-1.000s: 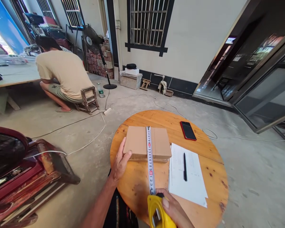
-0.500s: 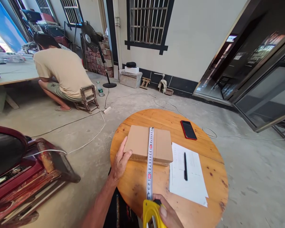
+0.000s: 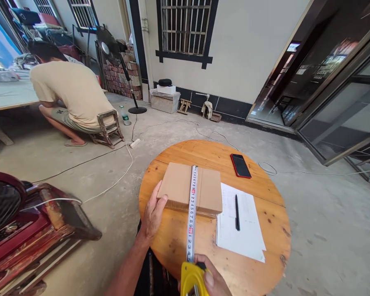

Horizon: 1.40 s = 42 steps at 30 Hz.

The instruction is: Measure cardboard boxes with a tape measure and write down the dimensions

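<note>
Cardboard box (image 3: 179, 185) lies flat on the round wooden table (image 3: 253, 201), gripped at its near-left corner by the part-curled left hand (image 3: 153, 213); the right hand (image 3: 211, 277) is closed around a yellow tape measure (image 3: 191, 279), its blade (image 3: 191, 213) across the box top. If the right hand pulls or tilts, the blade's far end could slip off the edge and spoil the reading

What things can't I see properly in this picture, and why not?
All in the head view:
- Inside the flat brown cardboard box: hidden by its closed top.
- The bottom of the yellow tape measure: cut off by the lower edge.
- Some fingers of the right hand: hidden behind the tape measure.
- Marks on the white paper sheets: too faint and small to read.
</note>
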{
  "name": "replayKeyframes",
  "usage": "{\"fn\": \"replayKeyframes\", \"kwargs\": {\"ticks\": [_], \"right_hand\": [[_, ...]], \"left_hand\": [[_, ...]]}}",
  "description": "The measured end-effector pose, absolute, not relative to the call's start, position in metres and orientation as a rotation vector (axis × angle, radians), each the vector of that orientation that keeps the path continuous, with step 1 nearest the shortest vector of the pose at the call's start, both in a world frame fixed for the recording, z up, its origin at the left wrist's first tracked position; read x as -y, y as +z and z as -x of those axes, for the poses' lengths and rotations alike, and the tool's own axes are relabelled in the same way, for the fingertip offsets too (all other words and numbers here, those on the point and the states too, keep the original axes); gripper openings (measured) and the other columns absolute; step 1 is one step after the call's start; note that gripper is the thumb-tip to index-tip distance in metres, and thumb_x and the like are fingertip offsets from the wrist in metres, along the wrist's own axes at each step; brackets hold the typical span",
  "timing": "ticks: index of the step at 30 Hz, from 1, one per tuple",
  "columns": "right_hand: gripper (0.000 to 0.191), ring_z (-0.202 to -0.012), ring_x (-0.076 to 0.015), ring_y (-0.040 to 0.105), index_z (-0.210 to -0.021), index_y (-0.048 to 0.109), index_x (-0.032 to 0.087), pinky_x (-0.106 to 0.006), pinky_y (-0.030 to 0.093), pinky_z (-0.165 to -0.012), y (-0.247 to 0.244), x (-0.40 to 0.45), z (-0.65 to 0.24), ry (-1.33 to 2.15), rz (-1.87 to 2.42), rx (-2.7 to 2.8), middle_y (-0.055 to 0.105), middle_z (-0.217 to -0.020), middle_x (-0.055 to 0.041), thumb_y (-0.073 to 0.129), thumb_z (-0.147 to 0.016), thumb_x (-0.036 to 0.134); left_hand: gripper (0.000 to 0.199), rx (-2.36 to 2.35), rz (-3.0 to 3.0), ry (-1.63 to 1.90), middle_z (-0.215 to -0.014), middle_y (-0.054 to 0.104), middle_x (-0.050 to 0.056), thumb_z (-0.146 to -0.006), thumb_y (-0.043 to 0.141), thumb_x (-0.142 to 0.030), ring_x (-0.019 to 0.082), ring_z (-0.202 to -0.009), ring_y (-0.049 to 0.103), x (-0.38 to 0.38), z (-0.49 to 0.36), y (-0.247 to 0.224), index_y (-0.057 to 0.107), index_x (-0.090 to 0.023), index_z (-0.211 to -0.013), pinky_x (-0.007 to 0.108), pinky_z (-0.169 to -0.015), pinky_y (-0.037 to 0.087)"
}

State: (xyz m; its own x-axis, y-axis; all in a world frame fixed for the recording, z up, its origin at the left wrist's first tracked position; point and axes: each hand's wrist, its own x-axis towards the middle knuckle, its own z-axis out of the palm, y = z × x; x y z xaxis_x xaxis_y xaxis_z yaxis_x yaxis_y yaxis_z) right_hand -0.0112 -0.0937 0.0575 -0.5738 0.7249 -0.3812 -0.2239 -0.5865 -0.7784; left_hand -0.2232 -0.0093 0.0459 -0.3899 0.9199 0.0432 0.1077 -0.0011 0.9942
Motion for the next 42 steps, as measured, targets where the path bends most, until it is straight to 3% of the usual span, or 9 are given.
{"fn": "replayKeyframes", "kwargs": {"ticks": [10,18,33,42], "right_hand": [[0.077,-0.073,-0.0303,0.074,-0.104,0.058,0.017,-0.05,0.055,-0.078,0.047,0.099,0.015,2.19,0.942,0.84,0.072,-0.076,-0.008,0.071,-0.061,0.079],[0.083,-0.076,-0.0312,0.073,-0.118,0.055,0.017,-0.05,0.057,-0.07,0.051,0.104,0.028,2.216,0.88,0.747,0.073,-0.083,-0.0108,0.073,-0.063,0.076],[0.075,-0.073,-0.029,0.073,-0.106,0.057,0.018,-0.048,0.057,-0.069,0.035,0.106,0.029,2.211,0.884,0.747,0.071,-0.077,-0.0079,0.071,-0.063,0.078],[0.071,-0.082,-0.031,0.074,-0.108,0.054,0.018,-0.052,0.057,-0.075,0.037,0.106,0.029,2.236,0.82,0.719,0.072,-0.086,-0.0105,0.071,-0.068,0.074]], "left_hand": [[0.061,-1.55,-1.076,1.479,-0.147,0.051,0.009,-0.096,0.046,-0.043,0.025,-0.135,0.046,0.009,0.225,0.04,0.033,-0.023,-0.152,0.039,-0.114,0.034],[0.06,-1.572,-1.093,1.489,-0.149,0.049,0.01,-0.095,0.046,-0.042,0.026,-0.138,0.043,0.007,0.226,0.035,0.037,-0.021,-0.15,0.042,-0.116,0.031],[0.057,-1.588,-1.07,1.488,-0.146,0.052,0.008,-0.095,0.046,-0.04,0.024,-0.136,0.046,0.008,0.223,0.041,0.04,-0.02,-0.148,0.037,-0.115,0.033],[0.057,-1.579,-1.077,1.491,-0.146,0.052,0.009,-0.095,0.045,-0.041,0.024,-0.136,0.045,0.007,0.223,0.039,0.04,-0.02,-0.148,0.038,-0.116,0.032]]}}
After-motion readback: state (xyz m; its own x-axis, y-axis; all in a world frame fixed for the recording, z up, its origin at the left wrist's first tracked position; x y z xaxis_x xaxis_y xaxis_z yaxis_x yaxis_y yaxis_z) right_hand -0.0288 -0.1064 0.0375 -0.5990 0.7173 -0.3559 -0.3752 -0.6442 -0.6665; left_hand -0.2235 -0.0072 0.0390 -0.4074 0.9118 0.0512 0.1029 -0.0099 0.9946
